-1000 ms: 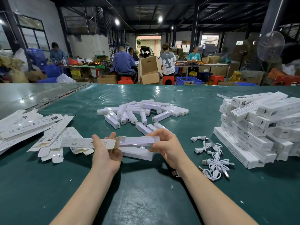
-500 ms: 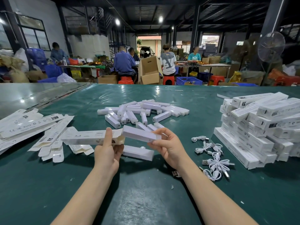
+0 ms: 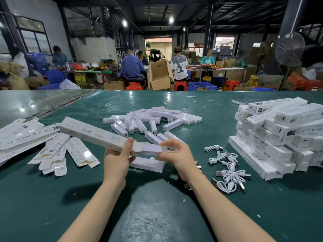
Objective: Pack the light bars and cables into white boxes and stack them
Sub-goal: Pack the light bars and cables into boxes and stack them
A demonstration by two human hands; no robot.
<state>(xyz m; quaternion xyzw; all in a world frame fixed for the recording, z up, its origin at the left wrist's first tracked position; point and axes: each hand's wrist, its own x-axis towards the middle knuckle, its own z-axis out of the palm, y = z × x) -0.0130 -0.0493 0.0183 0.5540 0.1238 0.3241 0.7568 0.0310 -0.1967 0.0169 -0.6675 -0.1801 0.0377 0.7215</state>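
Hands are working close together at centre. The left hand (image 3: pixel 116 159) is gripping a long white box (image 3: pixel 90 133) near its open end, the box slanting off toward ten o'clock. The right hand (image 3: pixel 178 155) is pinching a light bar (image 3: pixel 152 148) that is sitting partly inside that opening. A second light bar (image 3: pixel 147 164) is lying on the green table (image 3: pixel 157 215) just beneath. Loose light bars (image 3: pixel 152 119) are lying heaped at twelve o'clock, USB cables (image 3: pixel 227 173) at four, packed boxes (image 3: pixel 279 137) stacked at three. Flat cartons (image 3: pixel 26 137) at nine are showing "CE", "FC" and "RoHS".
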